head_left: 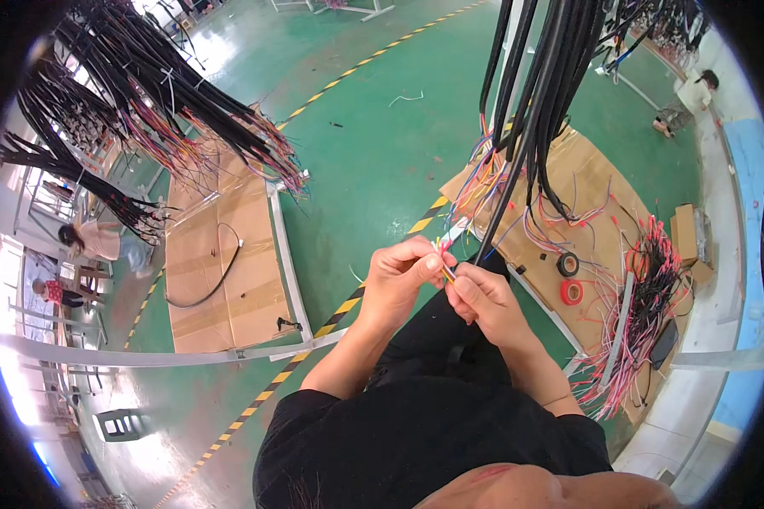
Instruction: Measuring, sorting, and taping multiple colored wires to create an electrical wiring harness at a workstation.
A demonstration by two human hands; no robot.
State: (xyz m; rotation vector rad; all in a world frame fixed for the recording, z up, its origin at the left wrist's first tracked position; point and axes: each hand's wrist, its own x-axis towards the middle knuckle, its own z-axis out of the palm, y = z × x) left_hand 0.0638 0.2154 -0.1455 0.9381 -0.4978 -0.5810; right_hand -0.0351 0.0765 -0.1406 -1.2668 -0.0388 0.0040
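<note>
In front of my body, my left hand [401, 278] pinches the tips of several thin coloured wires [446, 262], yellow and pink among them. Close beside it, my right hand [487, 306] is closed on the same wires, a little nearer to me. A black cable [502, 206] runs down behind my right hand from the hanging bundle of black cables [547, 81]; whether the held wires come out of this cable is hidden by my fingers.
On the right, a cardboard-covered bench [598, 165] bears a black tape roll [568, 265], a red tape roll [571, 293] and a heap of red and black wires [645, 288]. More cables [170, 85] hang over a left cardboard-covered bench [191, 318]. Two people sit far left.
</note>
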